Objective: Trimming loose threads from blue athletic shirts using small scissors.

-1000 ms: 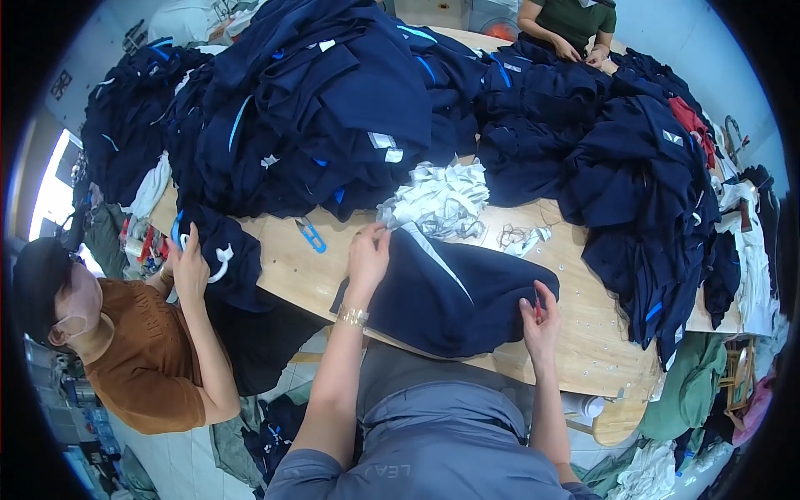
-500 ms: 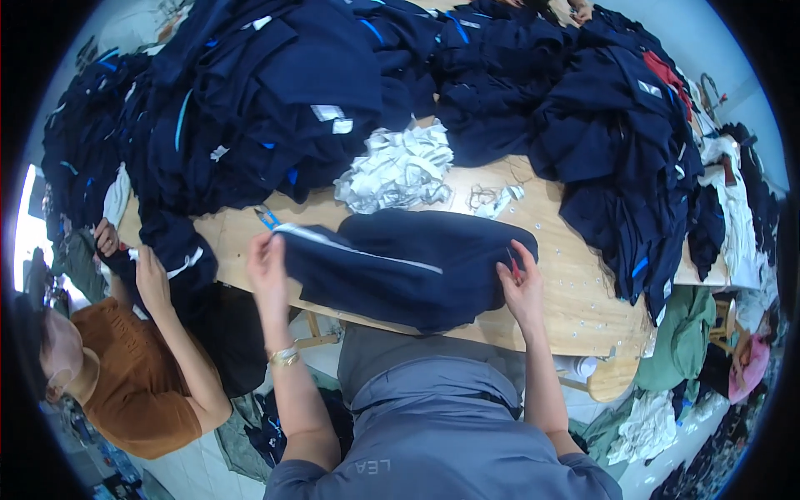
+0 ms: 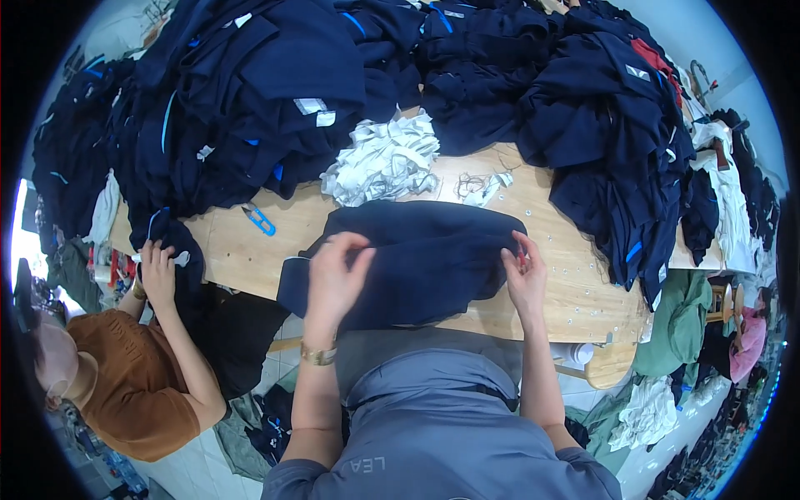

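Both hands (image 3: 333, 279) on navy garment (image 3: 417, 262)

At the centre of the frame the dark navy garment (image 3: 417, 262) is looking like soft matt cloth. The desk (image 3: 567, 283) is showing pale, smooth wood. The white strips (image 3: 383, 158) above are looking like limp fabric, and the clippers (image 3: 260, 220), left of centre, are showing glossy blue plastic.

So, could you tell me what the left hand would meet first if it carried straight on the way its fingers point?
The left hand already rests on the navy garment; beyond its far edge, probably the heap of pale fabric strips, though depth is unclear.
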